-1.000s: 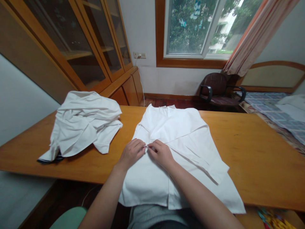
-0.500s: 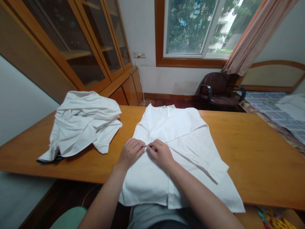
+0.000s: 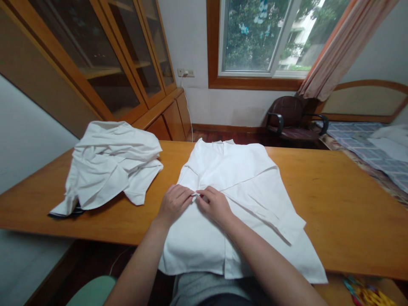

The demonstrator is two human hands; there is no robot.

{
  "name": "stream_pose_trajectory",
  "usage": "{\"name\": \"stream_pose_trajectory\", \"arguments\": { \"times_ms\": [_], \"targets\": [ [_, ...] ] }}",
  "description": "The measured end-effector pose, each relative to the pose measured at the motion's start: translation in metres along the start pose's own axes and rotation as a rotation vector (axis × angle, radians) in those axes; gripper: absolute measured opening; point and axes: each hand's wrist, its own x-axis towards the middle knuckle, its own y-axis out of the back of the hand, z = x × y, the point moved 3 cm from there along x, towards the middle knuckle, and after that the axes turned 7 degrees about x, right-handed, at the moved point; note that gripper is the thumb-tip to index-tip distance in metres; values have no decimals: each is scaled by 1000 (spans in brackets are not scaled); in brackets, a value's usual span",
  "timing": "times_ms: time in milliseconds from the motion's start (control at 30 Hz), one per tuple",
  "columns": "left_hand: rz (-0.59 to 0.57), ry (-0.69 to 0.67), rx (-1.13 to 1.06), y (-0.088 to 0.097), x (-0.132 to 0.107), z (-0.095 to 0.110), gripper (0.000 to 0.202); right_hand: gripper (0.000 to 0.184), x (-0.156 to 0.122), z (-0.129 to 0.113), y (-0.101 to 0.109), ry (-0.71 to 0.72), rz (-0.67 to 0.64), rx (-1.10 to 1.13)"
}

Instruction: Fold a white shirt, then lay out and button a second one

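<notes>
A white shirt (image 3: 242, 178) lies spread flat on the wooden table (image 3: 344, 204), its collar at the far side and its hem hanging over the near edge. My left hand (image 3: 174, 203) and my right hand (image 3: 215, 205) meet at the shirt's front opening in the middle. Both hands have their fingers pinched together on the fabric edge there, fingertips nearly touching.
A crumpled pile of white garments (image 3: 110, 163) lies on the table to the left. A glass-door cabinet (image 3: 105, 63) stands behind it. A dark armchair (image 3: 291, 119), a bed (image 3: 372, 153) and a window (image 3: 258, 36) are beyond the table.
</notes>
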Motion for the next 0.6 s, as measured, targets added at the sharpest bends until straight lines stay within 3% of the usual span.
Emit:
{"name": "stream_pose_trajectory", "arguments": {
  "times_ms": [367, 500, 600],
  "targets": [
    [-15, 63, -159, -2, -2, -3, 5, 19, -1, -2, 3, 16, 64, 9],
    [-52, 75, -218, -2, -2, -3, 27, 12, -1, -2, 6, 19, 102, 44],
    [-23, 89, -208, -4, -3, -6, 17, 11, 0, -2, 6, 46, 107, 68]
  ]
}}
